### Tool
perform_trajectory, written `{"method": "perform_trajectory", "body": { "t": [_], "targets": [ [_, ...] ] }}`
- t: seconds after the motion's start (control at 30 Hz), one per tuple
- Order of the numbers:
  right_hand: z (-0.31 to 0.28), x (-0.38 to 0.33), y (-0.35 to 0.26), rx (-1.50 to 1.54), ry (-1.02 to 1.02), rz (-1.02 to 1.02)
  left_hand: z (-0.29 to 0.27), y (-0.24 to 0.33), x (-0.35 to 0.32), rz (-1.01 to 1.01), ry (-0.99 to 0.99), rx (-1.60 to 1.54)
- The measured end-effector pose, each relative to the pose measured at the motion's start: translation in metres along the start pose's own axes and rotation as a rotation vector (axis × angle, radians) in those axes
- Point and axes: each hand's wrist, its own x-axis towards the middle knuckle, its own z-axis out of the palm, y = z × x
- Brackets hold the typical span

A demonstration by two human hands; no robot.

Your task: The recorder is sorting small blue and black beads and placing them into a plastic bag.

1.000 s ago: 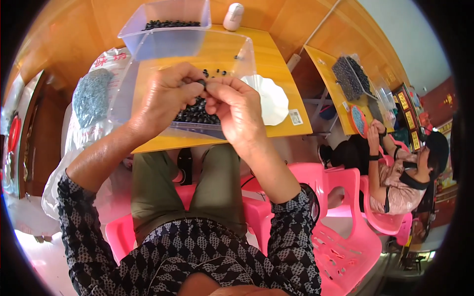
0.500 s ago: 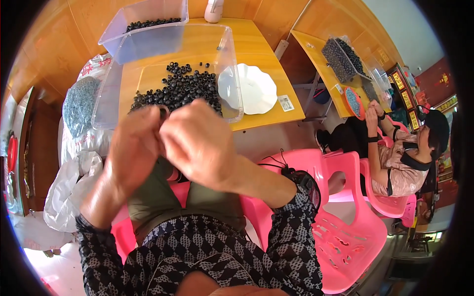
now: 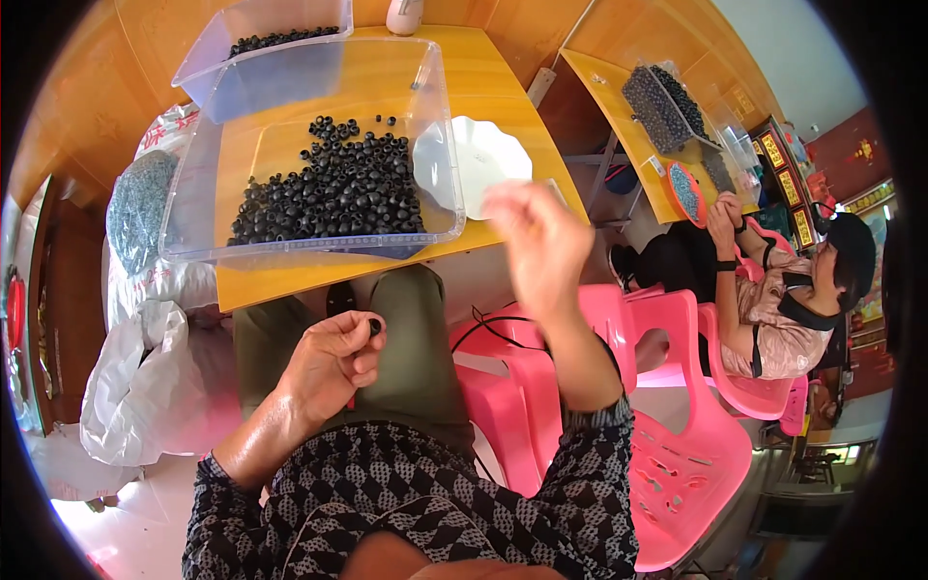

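My left hand point(image 3: 324, 369) is above my lap, its thumb and finger pinching one small round black piece point(image 3: 375, 327) with a dark hole, like a large bead. My right hand point(image 3: 546, 246) is raised past the front edge of the table, over the near right rim of a white scalloped plate point(image 3: 498, 155); motion blurs its fingers, and whether they hold anything does not show. Left of the plate a clear plastic bin point(image 3: 452, 193) stands at the table's near edge, with a heap of similar black pieces point(image 3: 338, 193) in it.
A bluish clear bin point(image 3: 280, 77) with more black pieces stands behind. White sacks point(image 3: 145, 372) lean at the left. Pink plastic chairs point(image 3: 686, 464) are on my right. Another person point(image 3: 783, 300) sits at a second table point(image 3: 619, 116), both hands together beside a red-rimmed tray point(image 3: 686, 193).
My hands have parted. The left came down toward my lap with the black piece at its fingertips; the right swung to the right, toward the plate. The whole view has shifted slightly.
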Motion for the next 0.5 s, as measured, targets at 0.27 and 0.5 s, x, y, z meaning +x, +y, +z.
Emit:
{"method": "perform_trajectory", "body": {
  "t": [0.27, 0.5],
  "targets": [
    [0.002, 0.058, 0.180, -0.640, -0.075, 0.039, -0.004, -0.014, 0.004, -0.066, 0.082, 0.051],
    [0.027, 0.059, 0.204, -0.794, -0.139, 0.014, -0.017, -0.019, -0.002, -0.063, 0.101, 0.021]
  ]
}}
